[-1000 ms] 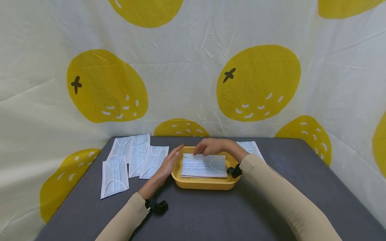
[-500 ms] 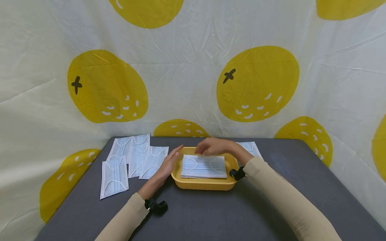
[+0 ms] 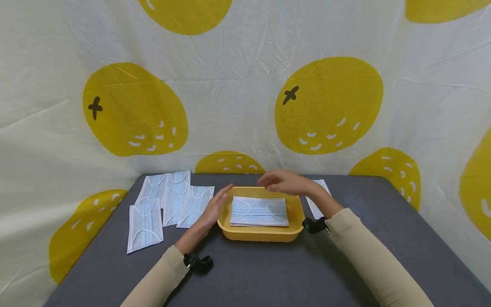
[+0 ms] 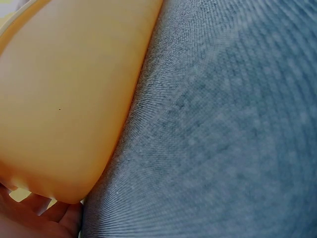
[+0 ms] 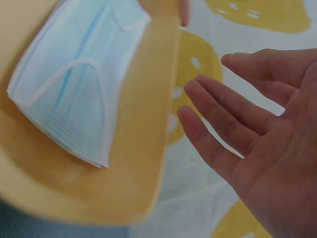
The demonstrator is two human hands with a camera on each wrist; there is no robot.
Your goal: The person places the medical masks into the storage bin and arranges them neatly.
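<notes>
A yellow tray [image 3: 261, 236] stands in the middle of the table in the head view. Inside it lies a stack of light blue face masks [image 3: 258, 212] with white ear loops. My left hand [image 3: 211, 214] rests against the tray's left end, its fingers extended along the side; the left wrist view shows its fingers [image 4: 62, 213] at the tray wall. Over the tray's far right edge hovers my right hand [image 3: 285, 182], holding nothing. Its fingers [image 5: 218, 114] are loosely spread and apart from the masks in the right wrist view.
Several face masks [image 3: 145, 226] lie partly overlapping on the left of the dark grey table [image 3: 245, 273]. Another mask [image 3: 316, 207] lies right of the tray, partly behind my right forearm. A white curtain [image 3: 230, 106] with yellow fruit prints hangs behind the table.
My right hand has lifted off the mask stack and moved right and back, its fingers loosening. The left hand, tray and loose masks stay where they were.
</notes>
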